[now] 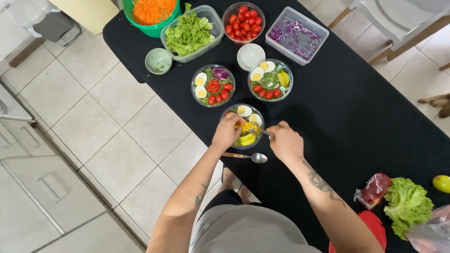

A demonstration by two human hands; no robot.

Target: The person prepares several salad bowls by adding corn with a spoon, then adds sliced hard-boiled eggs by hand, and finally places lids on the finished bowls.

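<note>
Closest to me, at the near edge of the black worktop, a spoon lies flat just below my two hands. My left hand is curled closed over the near rim of a clear salad bowl, steadying it; my right hand is closed around the handle of a metal utensil whose tip reaches into that bowl, over a heap of yellow corn with halved boiled eggs beside it. Off to my right sit a loose lettuce head, a red wrapped packet and a green fruit at the frame's edge. Just beyond the bowl I am working in stand two more filled salad bowls, side by side: the left one with egg halves, tomato and red onion, the right one with egg, tomato and yellow slices. Further back are a small green bowl, a small white bowl, a tub of lettuce leaves, a bowl of cherry tomatoes, a tub of shredded purple cabbage, and farthest, a green bowl of grated carrot.
</note>
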